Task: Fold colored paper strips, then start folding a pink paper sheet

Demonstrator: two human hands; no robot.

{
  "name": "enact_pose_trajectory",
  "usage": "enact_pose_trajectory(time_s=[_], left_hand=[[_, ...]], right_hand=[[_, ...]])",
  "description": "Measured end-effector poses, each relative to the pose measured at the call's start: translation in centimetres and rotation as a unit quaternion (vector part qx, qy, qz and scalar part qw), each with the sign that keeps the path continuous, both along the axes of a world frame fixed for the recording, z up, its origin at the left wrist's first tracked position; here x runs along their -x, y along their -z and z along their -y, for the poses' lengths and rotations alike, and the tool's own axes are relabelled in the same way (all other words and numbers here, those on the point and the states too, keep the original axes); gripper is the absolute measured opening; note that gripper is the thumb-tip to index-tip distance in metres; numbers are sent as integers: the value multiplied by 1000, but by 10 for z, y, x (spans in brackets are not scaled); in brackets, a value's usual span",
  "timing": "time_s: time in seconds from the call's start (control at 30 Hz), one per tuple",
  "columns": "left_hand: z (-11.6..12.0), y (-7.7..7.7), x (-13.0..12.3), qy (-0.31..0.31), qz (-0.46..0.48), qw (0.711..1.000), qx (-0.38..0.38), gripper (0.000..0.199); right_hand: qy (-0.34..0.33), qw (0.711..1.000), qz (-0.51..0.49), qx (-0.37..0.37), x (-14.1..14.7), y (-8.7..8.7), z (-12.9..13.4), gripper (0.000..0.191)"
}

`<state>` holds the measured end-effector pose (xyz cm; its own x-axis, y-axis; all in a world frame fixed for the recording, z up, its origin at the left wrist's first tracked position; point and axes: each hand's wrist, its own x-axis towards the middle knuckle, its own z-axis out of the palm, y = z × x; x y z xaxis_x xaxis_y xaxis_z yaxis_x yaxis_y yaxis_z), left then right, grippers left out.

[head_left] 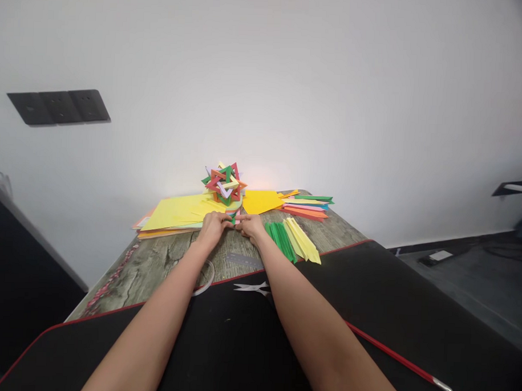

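Both hands meeting at table's far edge, left hand (213,226) and right hand (250,225) pinching a small green paper piece (233,217) between fingertips, woven paper star (224,183) just behind, green folded strips (280,239) beside right wrist.

This looks like a room at home or a small office used for paper craft. A wood-grain table (156,260) with a black mat (368,302) stands against a plain white wall (291,77) with dark sockets (58,106) at far left; coloured paper sheets (179,212) and a folded paper star (224,184) lie at the far edge
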<state>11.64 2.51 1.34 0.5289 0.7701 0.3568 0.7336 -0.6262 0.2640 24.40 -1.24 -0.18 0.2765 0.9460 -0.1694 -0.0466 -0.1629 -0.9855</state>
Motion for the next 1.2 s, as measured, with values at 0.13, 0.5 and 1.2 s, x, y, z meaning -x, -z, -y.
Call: enact_pose_trajectory(time_s=[0.13,0.5,1.2], left_hand=[[0,1,0,-5,20,1000,4,27],[-3,4,0,-1,38,999,8,27],[7,4,-10,-33,3,999,-30,28]], right_hand=[[5,1000,-1,-2,0,0,0,25],[8,1000,0,-3,1,0,1,27],[-1,1000,3,12,1,0,1,29]])
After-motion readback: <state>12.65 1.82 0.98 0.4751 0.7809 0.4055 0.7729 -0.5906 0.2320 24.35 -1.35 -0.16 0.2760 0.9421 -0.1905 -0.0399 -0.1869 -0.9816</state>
